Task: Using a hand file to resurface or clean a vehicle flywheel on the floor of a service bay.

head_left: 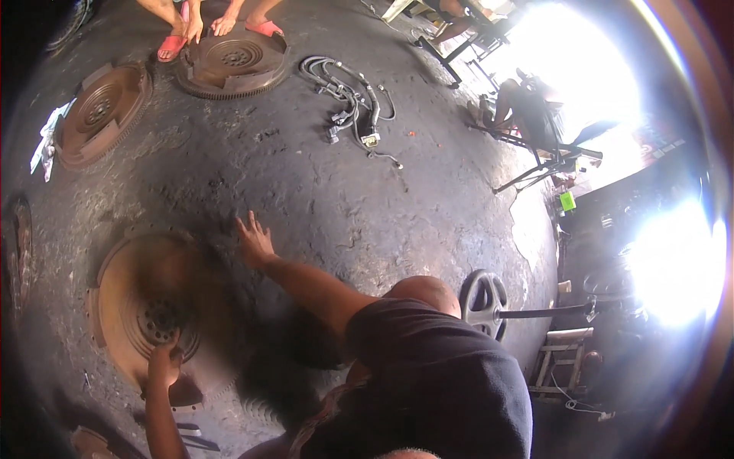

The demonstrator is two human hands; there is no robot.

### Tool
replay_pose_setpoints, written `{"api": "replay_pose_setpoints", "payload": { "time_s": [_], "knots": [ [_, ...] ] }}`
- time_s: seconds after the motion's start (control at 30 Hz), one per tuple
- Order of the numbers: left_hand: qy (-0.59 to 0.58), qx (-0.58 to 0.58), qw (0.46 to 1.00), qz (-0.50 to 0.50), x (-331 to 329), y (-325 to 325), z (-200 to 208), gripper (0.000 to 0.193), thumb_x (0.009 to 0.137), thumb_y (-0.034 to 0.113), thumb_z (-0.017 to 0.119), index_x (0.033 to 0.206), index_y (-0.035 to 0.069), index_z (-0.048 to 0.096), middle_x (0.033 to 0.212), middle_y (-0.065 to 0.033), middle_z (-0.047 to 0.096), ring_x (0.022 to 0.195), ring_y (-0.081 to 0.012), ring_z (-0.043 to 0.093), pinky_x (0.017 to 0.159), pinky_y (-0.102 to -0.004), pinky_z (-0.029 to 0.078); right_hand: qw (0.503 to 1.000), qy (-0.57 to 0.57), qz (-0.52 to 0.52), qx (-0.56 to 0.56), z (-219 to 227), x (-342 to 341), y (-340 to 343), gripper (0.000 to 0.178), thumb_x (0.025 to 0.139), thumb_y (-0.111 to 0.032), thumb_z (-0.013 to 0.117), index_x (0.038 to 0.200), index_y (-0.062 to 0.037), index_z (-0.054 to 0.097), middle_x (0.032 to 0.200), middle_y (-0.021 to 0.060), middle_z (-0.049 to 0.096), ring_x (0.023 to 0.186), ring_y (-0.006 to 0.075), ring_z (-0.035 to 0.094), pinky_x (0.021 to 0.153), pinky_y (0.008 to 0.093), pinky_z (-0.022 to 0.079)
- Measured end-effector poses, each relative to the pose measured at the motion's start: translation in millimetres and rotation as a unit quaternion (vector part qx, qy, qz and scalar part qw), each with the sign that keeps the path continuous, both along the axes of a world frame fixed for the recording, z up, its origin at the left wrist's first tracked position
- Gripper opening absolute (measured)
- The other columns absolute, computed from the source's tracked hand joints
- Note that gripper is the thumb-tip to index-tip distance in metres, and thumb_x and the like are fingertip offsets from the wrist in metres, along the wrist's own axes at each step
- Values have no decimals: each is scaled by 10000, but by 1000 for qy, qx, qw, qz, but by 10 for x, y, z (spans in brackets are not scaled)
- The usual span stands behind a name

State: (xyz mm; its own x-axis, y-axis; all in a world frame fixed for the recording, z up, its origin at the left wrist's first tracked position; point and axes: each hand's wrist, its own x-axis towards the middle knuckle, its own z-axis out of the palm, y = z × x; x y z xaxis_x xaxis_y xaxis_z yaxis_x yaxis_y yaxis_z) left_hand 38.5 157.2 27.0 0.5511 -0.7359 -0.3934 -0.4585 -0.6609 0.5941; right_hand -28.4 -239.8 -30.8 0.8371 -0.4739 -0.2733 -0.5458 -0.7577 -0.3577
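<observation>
A large round flywheel [122,294], brown with rust, lies flat on the floor at the lower left. My left hand [164,361] is over its hub, index finger reaching to the holed centre ring. The other fingers look curled in, and what they hold, if anything, is too small to make out. Beyond the flywheel's right edge, my right hand [256,241] is spread out over the dark floor, holding nothing. A dark smear hides part of the flywheel's right side.
Two similar flywheels, one at upper left [99,115] and one at the top [237,57], lie farther off; another person's hands [210,27] touch the top one. A grey cable harness [355,99] lies on the floor. A black weight plate on a bar [483,306] stands right of my knee.
</observation>
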Motion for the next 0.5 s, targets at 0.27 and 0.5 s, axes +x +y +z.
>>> {"api": "replay_pose_setpoints", "payload": {
  "time_s": [0.27,0.5],
  "knots": [
    [14,-3,1000,18,-5,111,-23,682,821,49,675,1452,204,467,1188,-289,613,1111,-435,594,923,-412,474,989,-70,35,125,115,-149,833,658,950,-375,571,1500,-127,308,1570,226,206,1416,437,278,1108,594,295],
    [74,71,994,30,-48,-46,174,719,857,23,673,1500,164,383,1428,-200,501,1326,-325,491,1091,-371,399,983,-47,-99,150,367,-149,1030,690,1003,-529,403,1530,-113,244,1571,236,188,1440,435,225,1130,603,236]
  ]
}}
